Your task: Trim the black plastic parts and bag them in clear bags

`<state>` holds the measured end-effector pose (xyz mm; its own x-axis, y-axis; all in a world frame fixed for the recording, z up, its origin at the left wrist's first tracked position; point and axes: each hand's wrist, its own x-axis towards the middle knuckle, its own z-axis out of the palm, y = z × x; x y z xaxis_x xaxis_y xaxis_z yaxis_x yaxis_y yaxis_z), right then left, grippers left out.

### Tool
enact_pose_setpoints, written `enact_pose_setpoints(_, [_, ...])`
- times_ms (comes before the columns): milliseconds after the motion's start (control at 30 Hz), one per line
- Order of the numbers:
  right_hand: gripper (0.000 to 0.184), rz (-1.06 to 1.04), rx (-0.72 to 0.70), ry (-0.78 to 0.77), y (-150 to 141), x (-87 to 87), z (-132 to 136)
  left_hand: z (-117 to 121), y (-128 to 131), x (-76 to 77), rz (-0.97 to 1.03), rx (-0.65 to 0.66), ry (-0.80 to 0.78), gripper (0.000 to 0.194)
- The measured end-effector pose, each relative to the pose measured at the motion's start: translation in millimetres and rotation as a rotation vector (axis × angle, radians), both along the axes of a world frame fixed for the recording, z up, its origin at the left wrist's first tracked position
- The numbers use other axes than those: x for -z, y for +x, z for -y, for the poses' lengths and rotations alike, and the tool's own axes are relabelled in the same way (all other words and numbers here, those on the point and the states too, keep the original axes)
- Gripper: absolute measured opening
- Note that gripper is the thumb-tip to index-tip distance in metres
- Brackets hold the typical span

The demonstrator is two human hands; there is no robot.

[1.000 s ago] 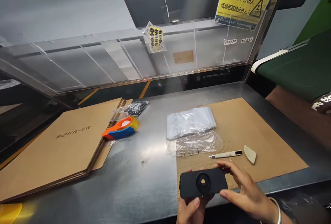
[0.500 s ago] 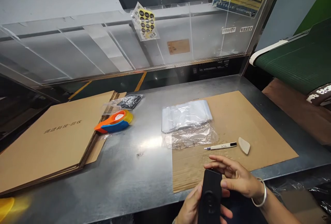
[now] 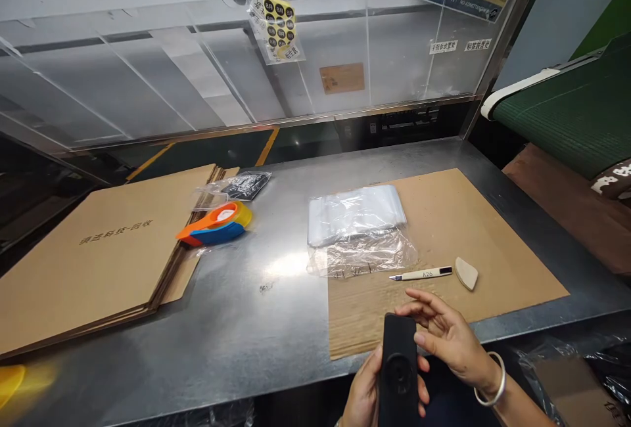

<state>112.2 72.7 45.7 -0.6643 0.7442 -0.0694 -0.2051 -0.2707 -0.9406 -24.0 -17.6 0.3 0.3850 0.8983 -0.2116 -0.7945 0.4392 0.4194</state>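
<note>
My left hand (image 3: 362,391) is wrapped round a slim black rectangular object (image 3: 398,364) with a rounded disc shape on its face. It stands up at the table's front edge, its lower end cut off by the frame. My right hand (image 3: 448,341), with a white bangle at the wrist, is at the object's upper right corner. Its fingers are spread, and the thumb and fingertips lie at or against the edge; firm contact cannot be made out. Beyond the hands, a pen-like cutter marked A26 (image 3: 422,274) and a beige wedge-shaped block (image 3: 466,273) lie on a cardboard sheet (image 3: 497,243).
A stack of clear plastic bags (image 3: 357,217) overlaps the sheet's far left corner. Further left are an orange and blue tape dispenser (image 3: 217,224), a bagged black item (image 3: 247,185) and stacked cardboard (image 3: 103,243). A green conveyor belt (image 3: 562,112) stands at the right.
The black object has shifted slightly up and left in the view, with my left hand around it. My right hand's fingers have drawn slightly away from its top. The camera view has tilted a little.
</note>
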Motion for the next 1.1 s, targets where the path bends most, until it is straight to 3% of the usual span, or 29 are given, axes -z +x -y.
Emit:
enact_pose_setpoints(200, [0.04,0.154,-0.042,0.164,3,-5.6,0,2,-2,1.1,0.033,0.098,0.021,0.074])
enact_pose_setpoints(300, [0.036,0.158,-0.053,0.275,5,-7.9,1,4,-3,-0.1,-0.103,-0.018,0.144,0.067])
enact_pose_setpoints(400, [0.036,0.149,-0.084,0.293,6,-10.1,7,5,-8,-4.8,-0.324,-0.152,0.332,0.057])
enact_pose_setpoints(533, [0.042,0.135,-0.125,0.285,14,-12.3,7,9,-21,-6.0,-0.497,-0.147,0.504,0.058])
enact_pose_setpoints(600, [0.038,0.231,-0.051,0.348,24,-8.9,-4,10,-26,-4.8,-0.511,-0.115,0.519,0.059])
enact_pose_setpoints(667, [0.033,0.526,0.143,0.524,36,1.2,-23,10,-28,-4.1,-0.49,-0.086,0.527,0.061])
enact_pose_setpoints(733, [0.036,0.958,0.36,0.777,51,17.6,-45,9,-30,-4.7,-0.485,-0.067,0.543,0.061])
enact_pose_setpoints(800, [0.042,1.141,0.447,0.831,65,36.9,-63,7,-30,-6.4,-0.502,-0.057,0.56,0.06])
enact_pose_setpoints(967, [0.039,1.279,0.499,0.824,82,71.9,-80,6,-28,-5.4,-0.515,-0.066,0.574,0.058])
enact_pose_setpoints(1100, [0.039,1.254,0.574,0.816,85,69.1,-79,10,-23,6.4,-0.608,-0.163,0.572,0.069])
